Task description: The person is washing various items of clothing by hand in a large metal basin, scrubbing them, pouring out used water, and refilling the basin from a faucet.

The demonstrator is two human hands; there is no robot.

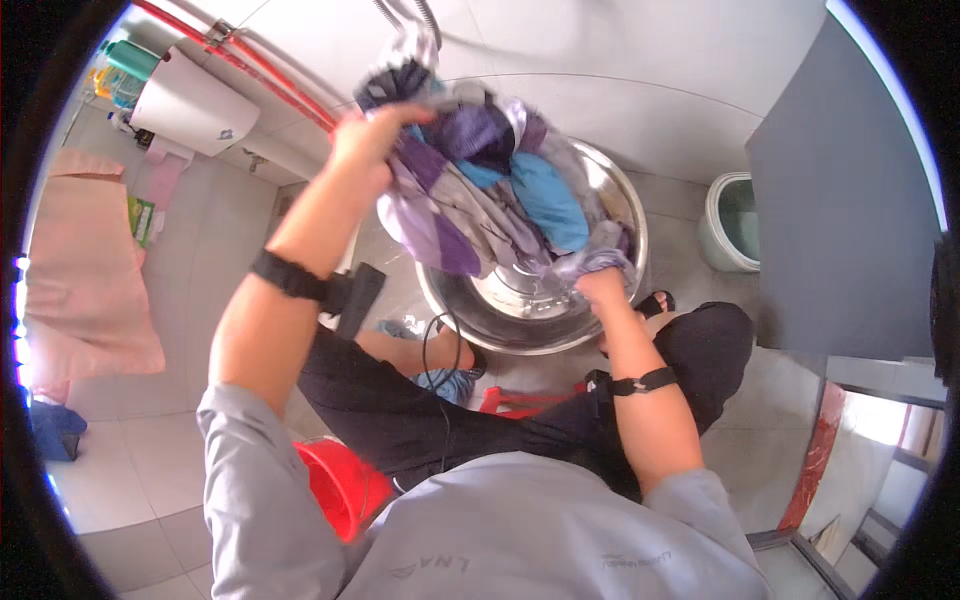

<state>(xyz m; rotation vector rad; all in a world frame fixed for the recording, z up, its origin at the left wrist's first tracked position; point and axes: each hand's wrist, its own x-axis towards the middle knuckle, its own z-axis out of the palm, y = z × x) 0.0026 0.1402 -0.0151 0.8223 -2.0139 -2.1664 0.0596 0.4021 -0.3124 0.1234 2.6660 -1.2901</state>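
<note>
A wet-looking bundle of striped cloth (480,200), purple, grey, blue and white, is stretched between my two hands over a round metal basin (475,325). My left hand (372,145) grips its upper left part, raised above the basin's far left side. At the right, my right hand (603,287) closes around a lower greyish-purple end, near the basin's rim. Part of the cloth hangs into the basin. The cloth's top end is smeared by motion, and its folds hide what kind of garment it is. Some water shows in the basin's bottom.
A red bucket (340,490) stands by my left side, and a pale green bucket (733,222) beyond the basin's right. A dark grey panel (850,190) rises at the right. Red pipes (262,72) run along the wall. Pink cloth (90,275) hangs at the left.
</note>
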